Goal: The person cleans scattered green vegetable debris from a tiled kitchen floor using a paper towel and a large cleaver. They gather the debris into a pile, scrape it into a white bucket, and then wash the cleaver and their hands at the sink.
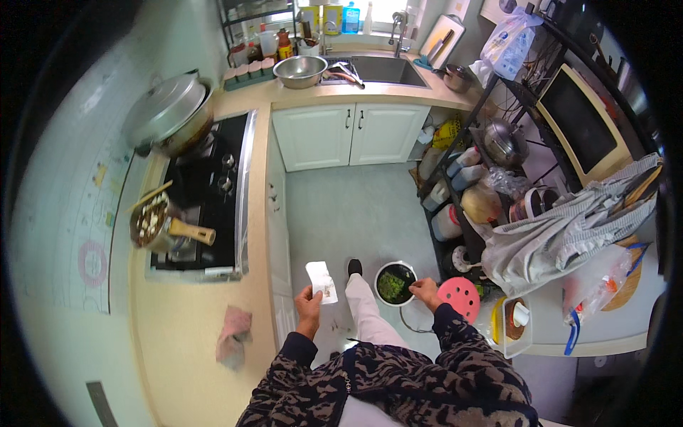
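Note:
Between the thumb and fingers of my left hand (308, 305) is a white sheet of paper (322, 283), held above the floor and marked with a small brownish stain. My right hand (425, 292) is at the right rim of a round white bin (378, 282) lined with a black bag. Green leafy scraps (392, 286) lie inside it. Whether my right fingers grip the liner or rim, I cannot tell. A pink round stool (459, 299) with holes in its seat stands right of that hand.
Left, a counter (187, 320) bears a pinkish cloth (233, 336) and a gas hob (213, 181) with a wooden-handled pot (155, 224) and a large steamer pot (171, 112). A loaded black rack (475, 235) stands right. The sink (389, 71) is ahead.

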The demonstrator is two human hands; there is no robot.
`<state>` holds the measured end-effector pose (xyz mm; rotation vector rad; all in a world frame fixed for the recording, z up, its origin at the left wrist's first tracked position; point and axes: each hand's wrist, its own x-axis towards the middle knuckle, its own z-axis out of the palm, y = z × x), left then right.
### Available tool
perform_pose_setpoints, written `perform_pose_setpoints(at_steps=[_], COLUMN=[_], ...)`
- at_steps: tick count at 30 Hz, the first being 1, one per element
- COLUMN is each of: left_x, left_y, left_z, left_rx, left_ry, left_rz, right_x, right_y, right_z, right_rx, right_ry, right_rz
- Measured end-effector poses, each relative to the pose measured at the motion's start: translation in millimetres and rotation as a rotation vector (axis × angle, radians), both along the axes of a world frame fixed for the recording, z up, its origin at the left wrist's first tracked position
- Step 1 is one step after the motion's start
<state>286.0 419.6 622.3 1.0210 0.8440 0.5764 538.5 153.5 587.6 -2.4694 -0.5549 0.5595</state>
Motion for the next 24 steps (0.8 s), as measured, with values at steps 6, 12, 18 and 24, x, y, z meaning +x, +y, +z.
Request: perform_pose_setpoints(at_steps=[6, 12, 18, 24], left_x=[103.6, 207.2, 265.1, 304.9], left_y=[95.7, 182.4, 232.9, 278.0], left_z=[-21.1, -18.2, -5.1, -23.7], left_rx=[0.133, 0.255, 0.217, 0.193], left_ry=[0.149, 0.191, 0.208, 0.256], left_rz=[-0.020, -0.066, -0.021, -0.049], right_x=[122.9, 250.6, 315.8, 380.7], right_y=[73.9, 195.4, 286.2, 362.0], right_z=[-40.1, -22.5, 17.8, 69.5], right_rx=[-0.009, -0.116, 0.119, 0.121], right_ry=[0.039, -0.043, -0.037, -0.054], right_rz=[-0.134, 0.117, 0.400, 0.473])
